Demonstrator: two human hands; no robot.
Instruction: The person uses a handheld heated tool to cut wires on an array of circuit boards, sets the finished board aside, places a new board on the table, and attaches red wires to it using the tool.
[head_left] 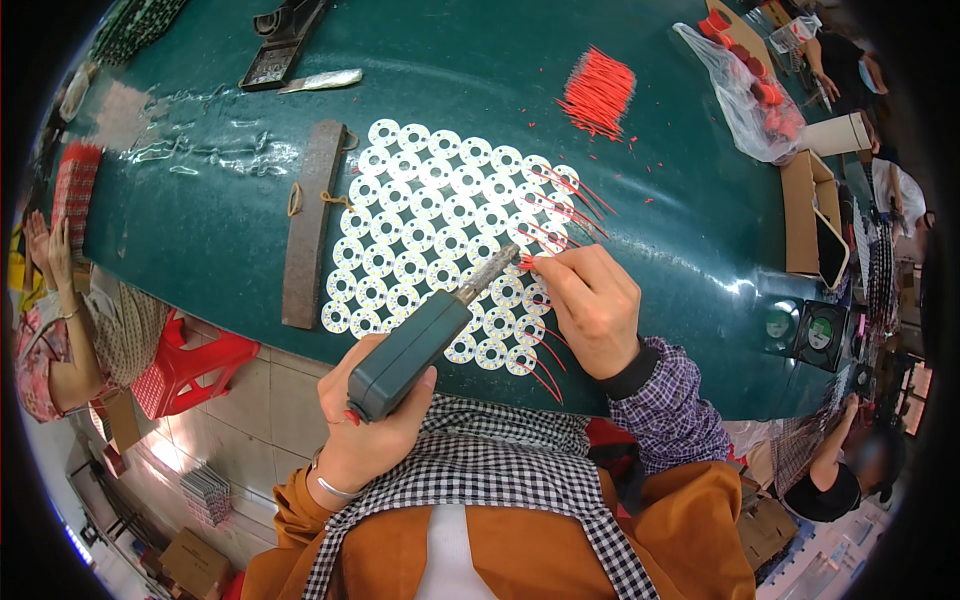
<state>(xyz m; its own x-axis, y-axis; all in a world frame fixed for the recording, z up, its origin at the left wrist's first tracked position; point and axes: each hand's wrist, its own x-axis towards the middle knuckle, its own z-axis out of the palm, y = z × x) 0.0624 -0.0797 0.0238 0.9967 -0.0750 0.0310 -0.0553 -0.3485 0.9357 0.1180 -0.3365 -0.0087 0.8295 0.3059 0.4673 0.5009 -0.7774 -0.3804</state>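
A panel of white round LED boards (427,215), each with a hole in its middle, lies on the green table. My left hand (368,440) is wrapped round the dark green handle of a soldering gun (412,355). The gun's tip rests at a board on the panel's right side. There my right hand (597,305) pinches a short red wire (527,263), its end close to the tip. Several red wires (546,375) trail off other boards along the right edge. Whether the tip touches the board, I cannot tell.
A brown metal bar (312,230) lies left of the panel. Loose red wires (598,92) form a pile at the far right, near a plastic bag (740,100) and a cardboard box (808,215). A red stool (200,365) stands at left. Other people are around the table.
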